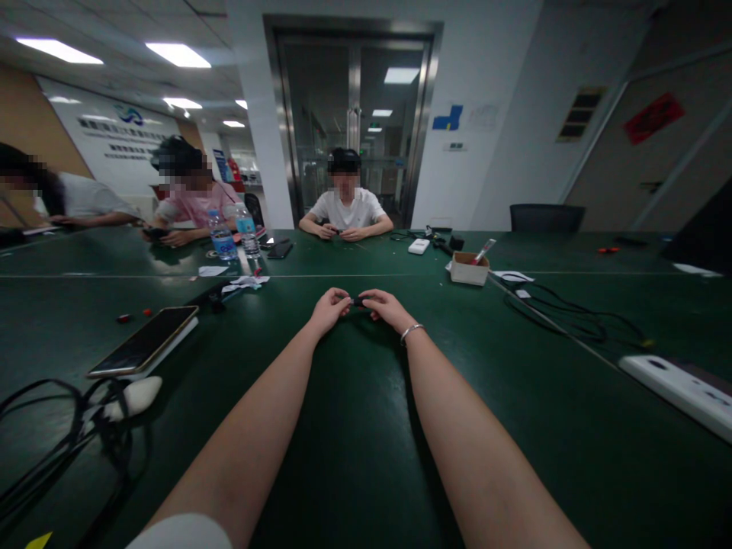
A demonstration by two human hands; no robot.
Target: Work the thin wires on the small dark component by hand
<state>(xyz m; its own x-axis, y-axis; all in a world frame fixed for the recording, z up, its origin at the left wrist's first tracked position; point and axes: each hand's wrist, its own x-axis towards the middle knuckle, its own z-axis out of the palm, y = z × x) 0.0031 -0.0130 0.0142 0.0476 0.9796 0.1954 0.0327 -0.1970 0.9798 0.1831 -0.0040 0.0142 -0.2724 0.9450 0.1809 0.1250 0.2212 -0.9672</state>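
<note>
The bare left hand [332, 309] and the bare right hand [387, 309], a silver bangle [412, 333] on its wrist, pinch one small dark object with a light tip [359, 302] between them, fingertips closed on its two ends, at the centre of the frame; left of them lie one dark-screened phone in a pale case [142, 343] and one cream rounded device [134, 396] among black cables [74, 427]; right of them stands one small open cardboard box [470, 270]; two clear plastic bottles with blue labels [222, 238] stand upper left; three people sit across the green table [354, 457], one at upper centre, two at upper left.
</note>
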